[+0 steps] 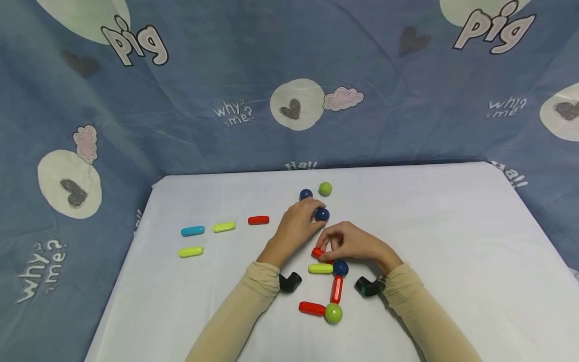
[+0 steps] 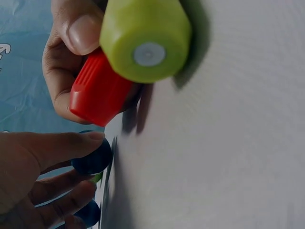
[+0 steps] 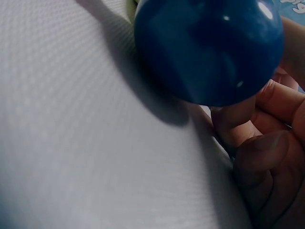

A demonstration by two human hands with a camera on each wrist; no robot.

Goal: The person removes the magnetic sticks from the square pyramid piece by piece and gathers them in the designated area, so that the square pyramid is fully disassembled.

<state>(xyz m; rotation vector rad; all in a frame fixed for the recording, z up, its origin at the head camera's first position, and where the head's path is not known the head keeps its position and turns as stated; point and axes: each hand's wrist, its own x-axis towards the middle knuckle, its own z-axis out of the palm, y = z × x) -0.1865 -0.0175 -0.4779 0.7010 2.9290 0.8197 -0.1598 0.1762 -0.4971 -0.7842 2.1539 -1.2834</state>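
Note:
The left hand (image 1: 298, 221) pinches a dark blue ball (image 1: 322, 214) between thumb and fingers; in the left wrist view the thumb lies across that ball (image 2: 93, 158). Below and to the right, the right hand (image 1: 355, 242) grips a red stick (image 1: 318, 253), whose lower end meets another blue ball (image 1: 341, 267). A yellow-green stick (image 1: 320, 269) joins that ball from the left. From it a red stick (image 1: 336, 289) runs down to a green ball (image 1: 333, 313), with one more red stick (image 1: 312, 308) on its left. The blue ball (image 3: 209, 47) hides part of the right hand in the right wrist view.
Behind the left hand lie a blue ball (image 1: 305, 194) and a green ball (image 1: 325, 188). To the left on the white table (image 1: 149, 306) are a red stick (image 1: 259, 220), two yellow-green sticks (image 1: 224, 227) and a light blue stick (image 1: 192, 231). Printed cloth (image 1: 190, 146) hangs behind.

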